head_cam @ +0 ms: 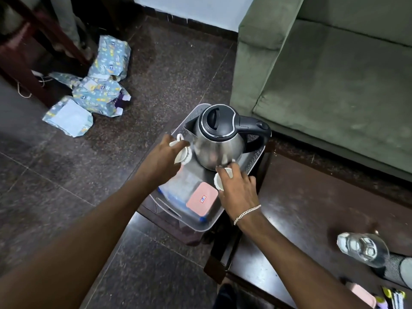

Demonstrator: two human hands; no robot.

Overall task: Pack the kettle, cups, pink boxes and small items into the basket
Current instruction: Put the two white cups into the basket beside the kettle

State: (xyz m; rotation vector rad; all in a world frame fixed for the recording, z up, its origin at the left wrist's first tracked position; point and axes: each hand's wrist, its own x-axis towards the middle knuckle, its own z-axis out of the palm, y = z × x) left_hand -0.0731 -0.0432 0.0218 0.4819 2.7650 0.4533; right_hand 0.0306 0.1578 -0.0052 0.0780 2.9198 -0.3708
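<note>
The packing looks roughly half done: the kettle (219, 139) already stands upright at the far end of the grey basket (254, 162), its handle pointing to about three o'clock, and one pink box (201, 200) lies flat at the near end beside a clear bag (181, 186). The left hand (163, 157) is closed around a white cup (184, 152) at the kettle's nine o'clock side, and the right hand (237, 189) grips a second cup (220, 179) at its six o'clock, both low over the basket and, I judge, about to be set in. Still out on the tabletop (301, 208) at four o'clock are another pink box (362, 294), some small coloured items (392, 296) and a glass bottle (362, 247). Room is tight: the kettle fills the far half, leaving narrow gaps along the basket walls, the sofa (334, 85) stands just beyond at one o'clock, and the basket overhangs the tabletop's near corner.
</note>
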